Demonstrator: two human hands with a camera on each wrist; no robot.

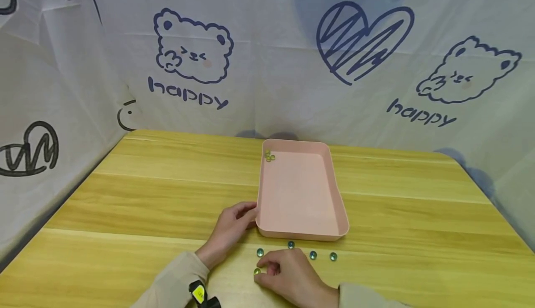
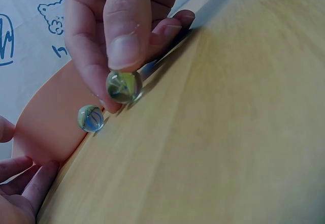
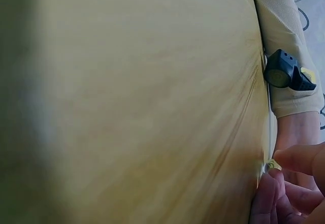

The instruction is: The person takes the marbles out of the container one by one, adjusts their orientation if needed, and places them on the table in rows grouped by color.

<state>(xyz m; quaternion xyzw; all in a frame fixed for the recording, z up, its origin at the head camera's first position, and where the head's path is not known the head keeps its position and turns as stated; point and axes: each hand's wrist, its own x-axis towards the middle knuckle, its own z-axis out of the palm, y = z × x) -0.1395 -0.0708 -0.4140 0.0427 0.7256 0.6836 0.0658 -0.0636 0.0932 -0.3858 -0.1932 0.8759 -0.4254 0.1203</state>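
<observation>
My right hand pinches a yellow-green glass marble between thumb and forefinger, low over the wood table. In the left wrist view this marble shows close up under the thumb tip. My left hand rests its fingertips against the outer left wall of a pink tray, near its front corner. Several blue-green marbles lie in a loose row between the tray and my right hand. Inside the tray, several yellow-green marbles cluster at the far left corner.
The wood-patterned table stretches out to both sides of the tray. Behind it hangs a white cloth with bear and heart drawings. A small black camera is strapped to the left wrist.
</observation>
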